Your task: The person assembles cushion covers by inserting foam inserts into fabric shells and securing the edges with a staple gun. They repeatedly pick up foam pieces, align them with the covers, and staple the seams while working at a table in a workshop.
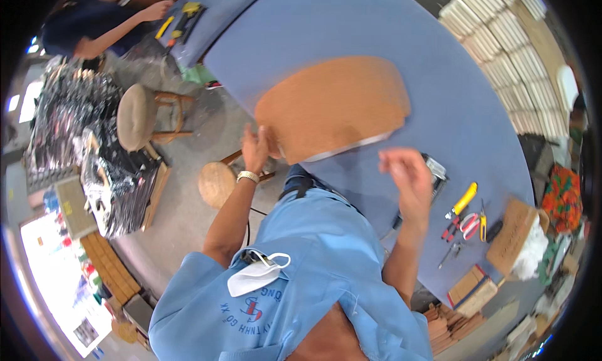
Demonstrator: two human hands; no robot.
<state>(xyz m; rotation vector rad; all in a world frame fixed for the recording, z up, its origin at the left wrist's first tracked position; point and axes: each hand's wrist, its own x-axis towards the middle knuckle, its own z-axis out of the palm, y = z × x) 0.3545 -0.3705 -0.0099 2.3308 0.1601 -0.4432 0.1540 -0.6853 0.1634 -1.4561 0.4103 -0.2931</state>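
A brown panel [332, 104] with a rounded outline and a pale lower edge lies over the blue-covered table [301, 35], its rim smeared by motion. My left hand [256, 149] grips the panel's left end; some of its fingers are hidden by the board. To the right of the panel, apart from it, my right hand [407, 179] hangs over the table with bent, blurred fingers. Whether something small is in it cannot be made out. Close beside that hand lies a grey and black tool [436, 172], partly covered by it.
On the table's right lie a yellow-handled cutter [465, 198], pliers [469, 225] and a cardboard box [511, 235]. Stools [137, 116] stand on the left floor, near plastic-wrapped stacks [75, 123]. Another person's arm [119, 35] reaches over a table at upper left. Pale stacks [501, 54] stand far right.
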